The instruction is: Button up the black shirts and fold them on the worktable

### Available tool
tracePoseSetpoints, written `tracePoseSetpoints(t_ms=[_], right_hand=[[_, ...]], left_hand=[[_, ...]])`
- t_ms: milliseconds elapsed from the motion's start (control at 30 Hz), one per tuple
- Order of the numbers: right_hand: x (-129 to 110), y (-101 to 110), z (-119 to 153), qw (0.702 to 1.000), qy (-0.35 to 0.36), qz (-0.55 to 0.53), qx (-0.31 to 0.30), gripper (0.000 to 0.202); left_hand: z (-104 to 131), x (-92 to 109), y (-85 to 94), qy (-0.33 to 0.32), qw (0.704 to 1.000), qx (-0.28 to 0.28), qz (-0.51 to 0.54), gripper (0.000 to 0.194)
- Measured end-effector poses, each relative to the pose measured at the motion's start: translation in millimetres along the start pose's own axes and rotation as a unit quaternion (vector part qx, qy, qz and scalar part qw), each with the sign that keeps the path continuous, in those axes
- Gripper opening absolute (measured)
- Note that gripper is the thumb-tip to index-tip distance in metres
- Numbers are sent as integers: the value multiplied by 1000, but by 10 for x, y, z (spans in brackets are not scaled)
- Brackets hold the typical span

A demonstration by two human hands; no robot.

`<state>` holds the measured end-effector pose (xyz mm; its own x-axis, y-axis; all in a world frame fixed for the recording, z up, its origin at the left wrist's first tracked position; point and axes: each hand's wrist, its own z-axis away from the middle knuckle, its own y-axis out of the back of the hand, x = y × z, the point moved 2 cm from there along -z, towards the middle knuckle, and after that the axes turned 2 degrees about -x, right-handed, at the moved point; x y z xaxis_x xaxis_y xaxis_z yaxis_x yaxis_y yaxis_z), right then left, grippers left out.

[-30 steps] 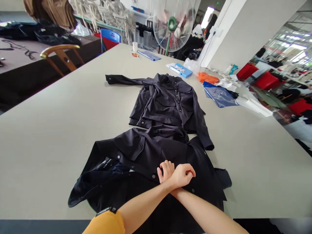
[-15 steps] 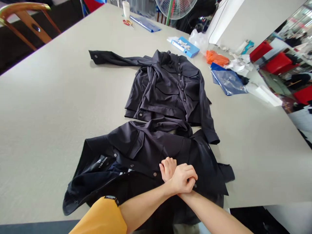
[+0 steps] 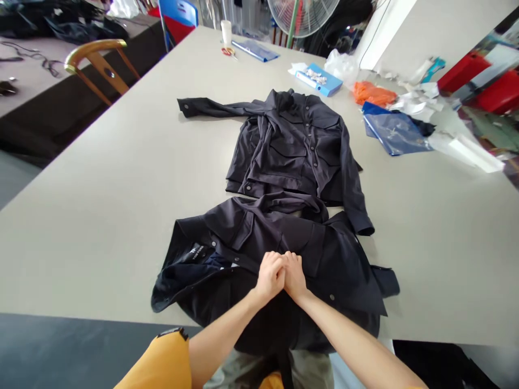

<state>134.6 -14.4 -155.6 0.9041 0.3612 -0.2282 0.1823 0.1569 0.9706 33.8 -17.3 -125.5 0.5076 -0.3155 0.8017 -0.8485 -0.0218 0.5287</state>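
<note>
A dark jacket lies sideways along the near table edge, its collar and label to the left. Snap buttons run along its front opening. My left hand is closed on that front edge, near the jacket's middle. Pressed up beside it, my right hand is also closed on the same edge. Fingertips of both hands are hidden, and so is any button beneath them. Farther back lies a second dark jacket, front up, with one sleeve stretched left and the other reaching down to the near jacket.
On the table sit scissors, a white cup, a blue box, an orange plastic bag and a blue plastic sleeve. A fan stands behind; a wooden chair is at left.
My wrists were crossed; they have uncrossed, and both hands now meet side by side, farther left along the jacket's front edge. The camera view has shifted left.
</note>
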Motion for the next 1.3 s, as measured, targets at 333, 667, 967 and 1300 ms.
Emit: tracePoseSetpoints(t_ms=[333,667,967,1300], right_hand=[[150,106,-35,1000,9,-24,-3,35],[208,113,2,996,-5,-81,42,33],[224,108,20,994,12,-91,55,31],[224,119,43,994,22,-83,68,27]], left_hand=[[229,-400,623,-61,964,-211,-153,26],[194,-301,475,-123,931,-271,-210,39],[1,-198,534,-133,898,-344,-239,34],[358,-360,518,-125,946,-174,-244,22]])
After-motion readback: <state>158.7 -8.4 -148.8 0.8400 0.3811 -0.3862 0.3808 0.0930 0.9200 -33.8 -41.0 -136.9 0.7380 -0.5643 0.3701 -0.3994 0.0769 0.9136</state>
